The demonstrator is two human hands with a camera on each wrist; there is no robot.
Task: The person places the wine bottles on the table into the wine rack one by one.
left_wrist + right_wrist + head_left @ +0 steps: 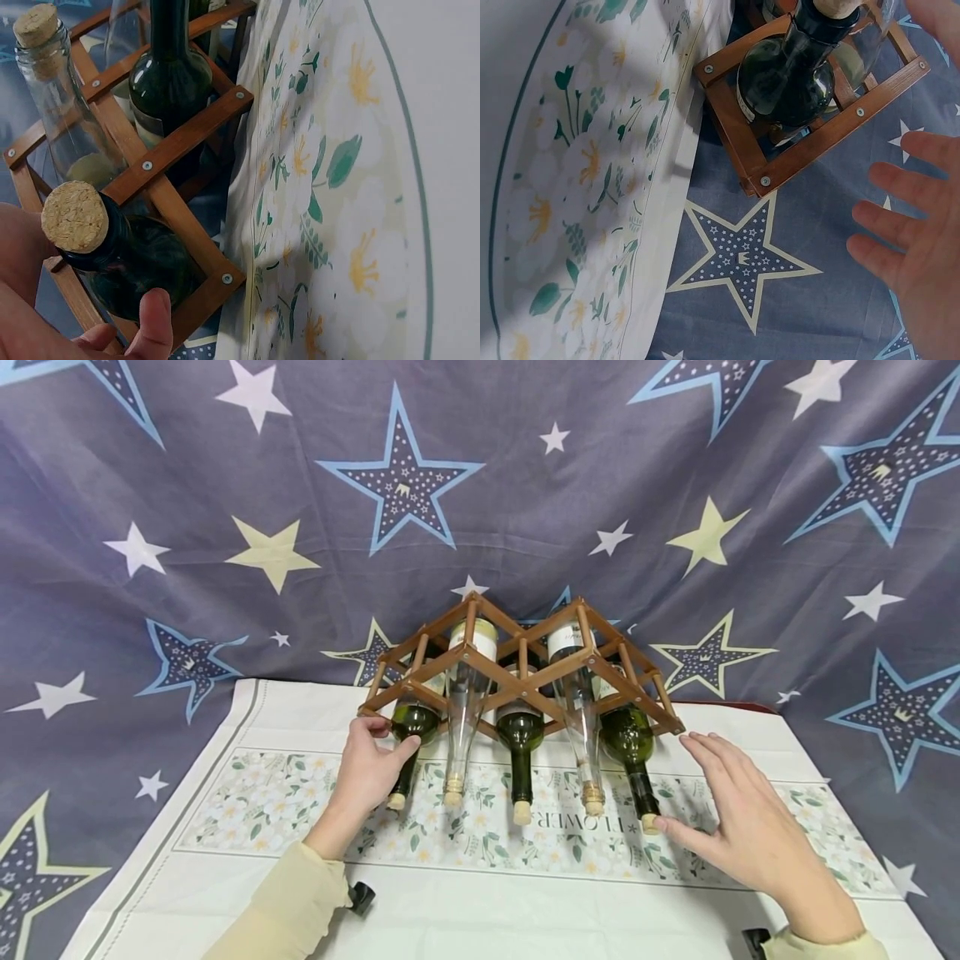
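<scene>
A folding wooden wine rack [522, 693] holds several corked bottles lying in its openings, necks toward me. At its left end, my left hand [367, 772] grips a dark green wine bottle [415, 720], fingers on one side and thumb on the other. The left wrist view shows that bottle's cork [75, 217] between thumb and fingers. My right hand [750, 822] is spread at the rack's right end, beside another green bottle [628, 735]; its thumb is close to that cork [649, 824], but contact is unclear. In the right wrist view the right fingers [889, 221] hold nothing.
Between the end bottles lie two clear glass bottles [462, 718] [581, 718] and a green one [521, 731]. Under the rack is a white tablecloth [480, 910] with a flowered band [300, 793]. A star-patterned cloth [510, 510] hangs behind.
</scene>
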